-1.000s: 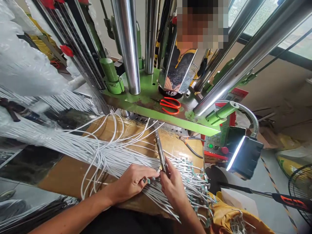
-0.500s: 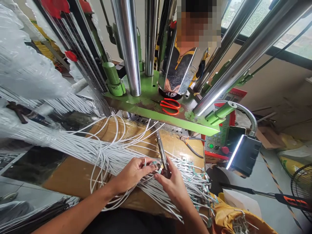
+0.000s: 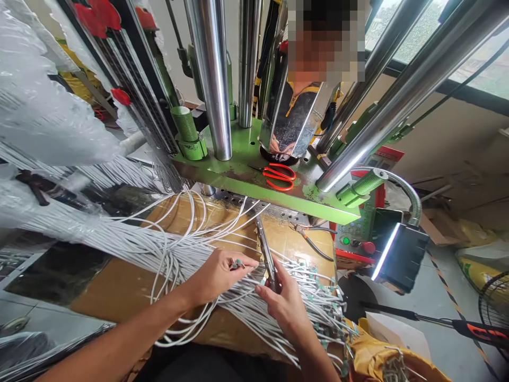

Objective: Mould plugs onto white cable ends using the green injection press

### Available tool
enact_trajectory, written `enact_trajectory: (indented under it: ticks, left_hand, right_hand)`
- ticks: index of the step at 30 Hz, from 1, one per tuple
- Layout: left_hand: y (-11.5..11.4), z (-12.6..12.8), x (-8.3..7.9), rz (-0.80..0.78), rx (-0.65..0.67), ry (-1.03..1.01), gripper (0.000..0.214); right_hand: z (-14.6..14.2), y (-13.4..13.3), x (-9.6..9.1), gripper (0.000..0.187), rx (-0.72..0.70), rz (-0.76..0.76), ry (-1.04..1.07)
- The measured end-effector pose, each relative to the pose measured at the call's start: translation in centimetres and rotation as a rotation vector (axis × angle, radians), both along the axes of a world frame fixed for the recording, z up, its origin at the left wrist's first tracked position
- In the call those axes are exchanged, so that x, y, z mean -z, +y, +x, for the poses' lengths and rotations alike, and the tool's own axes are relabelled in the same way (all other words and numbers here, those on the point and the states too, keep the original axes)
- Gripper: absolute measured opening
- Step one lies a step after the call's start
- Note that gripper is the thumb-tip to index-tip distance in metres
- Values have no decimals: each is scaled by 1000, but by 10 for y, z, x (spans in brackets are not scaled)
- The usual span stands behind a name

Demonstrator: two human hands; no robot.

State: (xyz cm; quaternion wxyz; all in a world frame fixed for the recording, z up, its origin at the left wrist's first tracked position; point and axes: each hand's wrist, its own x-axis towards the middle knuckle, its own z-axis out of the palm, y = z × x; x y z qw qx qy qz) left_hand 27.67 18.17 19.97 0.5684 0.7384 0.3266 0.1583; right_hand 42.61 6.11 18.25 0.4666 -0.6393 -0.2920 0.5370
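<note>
My left hand [image 3: 218, 273] is closed over the bundle, its fingers around a white cable with a small teal connector [image 3: 237, 263] at its end. My right hand [image 3: 284, 292] is wrapped around the near end of a long, narrow metal bar [image 3: 265, 249], which slants away toward the machine. Fingertips of my left hand are close to the bar's left side. Many white cables [image 3: 199, 254] run beneath both hands, and their teal-tipped ends [image 3: 318, 289] fan out at the right. Cable loops hang around my left wrist.
A green press plate [image 3: 238, 175] with steel columns [image 3: 209, 79] stands ahead, bearing red-handled scissors [image 3: 280, 176]. Pliers [image 3: 312, 241] lie on the cardboard [image 3: 107, 286]. On the right are a lit lamp [image 3: 401, 257] and a yellow bag [image 3: 382, 355]. A shiny column mirrors a person's dark, yellow-zipped top.
My left hand has drawn slightly left and up from the bar, and the teal connector now shows above its fingers. My right hand keeps its hold on the bar.
</note>
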Motion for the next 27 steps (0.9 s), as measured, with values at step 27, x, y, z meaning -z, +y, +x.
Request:
enact_trajectory:
  ticks: [27]
  left_hand:
    - [-15,-21,19,-321,-324,-225,33]
  right_hand:
    - [0,7,-5,62,50,-19,55]
